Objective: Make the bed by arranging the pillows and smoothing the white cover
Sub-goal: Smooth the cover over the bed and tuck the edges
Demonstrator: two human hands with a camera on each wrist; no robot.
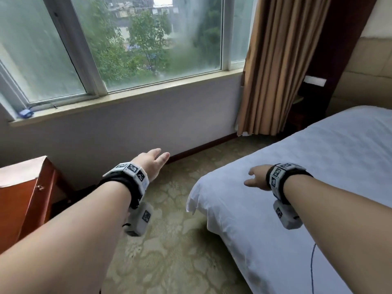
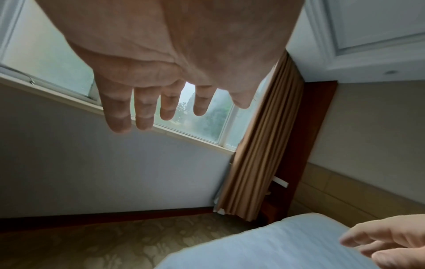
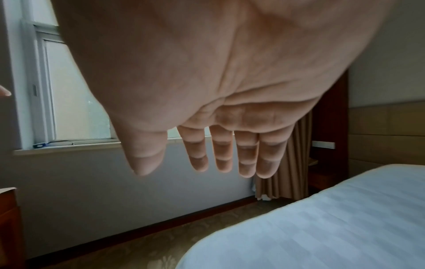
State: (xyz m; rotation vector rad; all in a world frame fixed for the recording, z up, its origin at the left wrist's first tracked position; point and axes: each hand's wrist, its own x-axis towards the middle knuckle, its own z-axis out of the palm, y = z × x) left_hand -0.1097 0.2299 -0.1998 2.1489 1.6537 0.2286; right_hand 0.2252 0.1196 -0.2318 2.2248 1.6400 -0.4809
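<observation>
Our two bare forearms reach forward, each hand empty with straight, slightly spread fingers: our left hand [image 1: 151, 163] hangs over the patterned carpet [image 1: 169, 240], our right hand [image 1: 257, 177] hovers just above the near corner of the white cover [image 1: 307, 166]. That cover lies flat over the bed, below and right of our right hand. Beyond stand the window [image 1: 131, 43] and brown curtain [image 1: 273, 66].

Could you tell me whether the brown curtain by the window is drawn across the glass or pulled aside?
Pulled aside: the curtain hangs bunched in tight folds at the window's right end, near the bed, leaving the panes uncovered.
</observation>
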